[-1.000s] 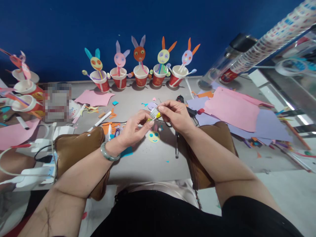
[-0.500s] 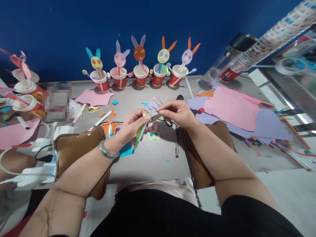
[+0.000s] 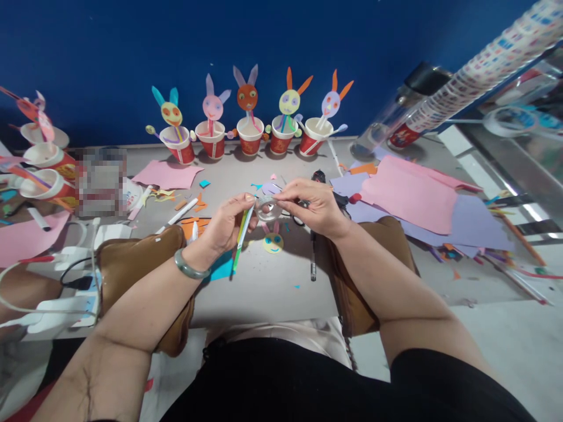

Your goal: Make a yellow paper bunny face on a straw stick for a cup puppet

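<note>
My left hand [image 3: 229, 225] is closed around a few thin straws or strips [image 3: 240, 239], green, yellow and white, that slant down toward me. Between the thumb and fingers of my right hand [image 3: 314, 205] is a roll of clear tape [image 3: 264, 215], its ring facing up beside the top of the strips. Whether a length of tape joins the two hands I cannot tell. Just below the roll lies a yellow paper rabbit face [image 3: 273, 243] with blue eyes and pink ears. A black pen [image 3: 313, 258] rests on the table under my right wrist.
Several red paper cups [image 3: 250, 143] with paper rabbits stand along the blue wall. Pink paper [image 3: 413, 190] and purple sheets [image 3: 479, 225] lie at right, near a tall stack of cups [image 3: 479, 76]. A power strip [image 3: 90, 302] with cables is at left. Brown cushions [image 3: 141, 264] flank me.
My hands have drawn slightly apart, with the left shifting left. The tape roll has turned so its ring shows, and the strips hang more upright.
</note>
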`<state>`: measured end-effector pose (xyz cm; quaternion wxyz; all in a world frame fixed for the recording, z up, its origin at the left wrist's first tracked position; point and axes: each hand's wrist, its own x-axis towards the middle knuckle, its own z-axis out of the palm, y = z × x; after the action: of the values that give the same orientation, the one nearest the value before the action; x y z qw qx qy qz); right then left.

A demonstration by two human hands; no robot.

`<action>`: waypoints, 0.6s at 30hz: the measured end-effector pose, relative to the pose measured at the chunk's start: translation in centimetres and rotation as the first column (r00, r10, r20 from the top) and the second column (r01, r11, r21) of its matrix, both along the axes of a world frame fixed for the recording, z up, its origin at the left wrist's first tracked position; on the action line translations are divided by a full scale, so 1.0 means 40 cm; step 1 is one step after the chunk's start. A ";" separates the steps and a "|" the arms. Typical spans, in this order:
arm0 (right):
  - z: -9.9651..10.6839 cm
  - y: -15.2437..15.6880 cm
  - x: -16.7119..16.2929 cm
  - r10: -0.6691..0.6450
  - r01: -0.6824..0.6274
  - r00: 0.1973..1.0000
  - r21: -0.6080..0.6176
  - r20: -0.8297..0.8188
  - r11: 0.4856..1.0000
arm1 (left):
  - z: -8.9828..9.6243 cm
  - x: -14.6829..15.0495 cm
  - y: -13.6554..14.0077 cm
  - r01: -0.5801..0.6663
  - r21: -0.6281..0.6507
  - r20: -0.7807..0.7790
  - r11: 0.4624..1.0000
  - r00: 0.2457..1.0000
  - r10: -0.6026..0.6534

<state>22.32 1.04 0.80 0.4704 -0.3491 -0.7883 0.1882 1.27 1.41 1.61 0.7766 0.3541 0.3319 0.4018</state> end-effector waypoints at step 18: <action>-0.039 -0.034 -0.052 -0.090 0.076 0.996 -0.364 -0.021 0.928 | -0.014 -0.011 0.007 0.144 0.016 0.014 0.989 0.989 -0.144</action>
<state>20.23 -0.32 -0.77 0.4201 -0.4592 -0.7156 0.3170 0.83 1.68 1.04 0.8035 0.3798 0.2964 0.3497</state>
